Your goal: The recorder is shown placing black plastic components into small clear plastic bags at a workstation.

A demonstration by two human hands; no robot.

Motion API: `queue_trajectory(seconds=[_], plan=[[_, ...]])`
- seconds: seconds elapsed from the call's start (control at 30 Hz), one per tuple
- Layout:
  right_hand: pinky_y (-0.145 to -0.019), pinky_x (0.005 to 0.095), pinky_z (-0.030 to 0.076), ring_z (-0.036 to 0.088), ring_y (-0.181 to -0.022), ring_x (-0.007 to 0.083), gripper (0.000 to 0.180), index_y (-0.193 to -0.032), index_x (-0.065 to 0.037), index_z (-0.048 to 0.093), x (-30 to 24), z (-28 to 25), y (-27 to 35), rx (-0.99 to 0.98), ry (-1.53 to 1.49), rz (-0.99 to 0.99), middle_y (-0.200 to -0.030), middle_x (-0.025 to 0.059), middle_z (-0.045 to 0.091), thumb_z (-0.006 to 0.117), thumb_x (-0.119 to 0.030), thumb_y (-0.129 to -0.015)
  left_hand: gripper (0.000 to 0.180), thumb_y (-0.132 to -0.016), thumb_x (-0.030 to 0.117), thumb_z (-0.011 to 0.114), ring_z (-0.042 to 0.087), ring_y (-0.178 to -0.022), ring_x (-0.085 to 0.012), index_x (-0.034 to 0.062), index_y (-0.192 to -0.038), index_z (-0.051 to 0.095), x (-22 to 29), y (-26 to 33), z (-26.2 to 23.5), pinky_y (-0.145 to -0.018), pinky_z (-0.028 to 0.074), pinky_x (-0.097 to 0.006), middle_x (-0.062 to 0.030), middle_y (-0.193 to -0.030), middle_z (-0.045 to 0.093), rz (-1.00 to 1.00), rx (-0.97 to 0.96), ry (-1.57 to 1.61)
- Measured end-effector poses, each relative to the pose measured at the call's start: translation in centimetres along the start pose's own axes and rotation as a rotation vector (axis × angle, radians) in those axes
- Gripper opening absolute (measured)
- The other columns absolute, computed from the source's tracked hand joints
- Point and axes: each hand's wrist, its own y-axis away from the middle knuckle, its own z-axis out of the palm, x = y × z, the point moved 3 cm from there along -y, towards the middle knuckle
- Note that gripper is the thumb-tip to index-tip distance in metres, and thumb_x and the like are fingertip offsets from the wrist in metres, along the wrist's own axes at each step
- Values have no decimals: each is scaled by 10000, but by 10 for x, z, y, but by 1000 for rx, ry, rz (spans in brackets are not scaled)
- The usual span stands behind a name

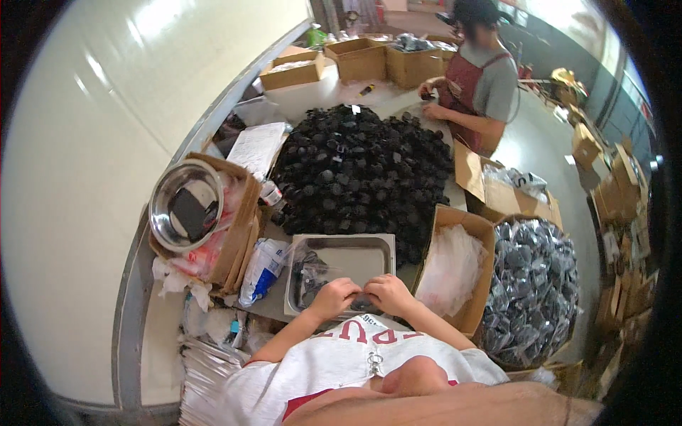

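Observation:
Over the near edge of a rectangular metal tray (389, 245), my left hand (335, 297) and my right hand (389, 292) are close together, fingertips pinched. Between and just below them shows a clear plastic bag (362, 304) with something dark in it; my fingers hide part of it. Inside the tray's left side lie several black pieces in clear bags (310, 275). Directly beyond the tray spreads a large heap of small black round parts (362, 170). Right of my right hand stands a cardboard box of clear plastic bags (455, 266).
A steel bowl (165, 226) holding a dark flat thing rests on a box at left. A blue-and-white packet (264, 273) lies beside the tray. Bagged black parts (531, 291) fill a box at right. Across the table a person in an apron (472, 92) handles a small dark piece.

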Motion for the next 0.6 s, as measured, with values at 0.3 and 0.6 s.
queue_trajectory(seconds=[0.3,0.6], plan=[[-790,404,444,610,-869,282,145,-910,-81,560,-4,-5,2,92,40,80,-869,93,634,619,-187,-830,185,-770,-4,693,635,-769,-305,29,-934,612,8,-2,14,-680,502,-345,-147,-890,646,-16,232,72],[-859,428,384,577,-948,247,136,-914,-112,557,-6,9,11,119,218,109,-928,53,589,565,-171,-791,131,-800,-22,671,530,-602,-159,3,-817,544,8,-3,16,-550,437,-273,-115,-824,641,8,296,175]])
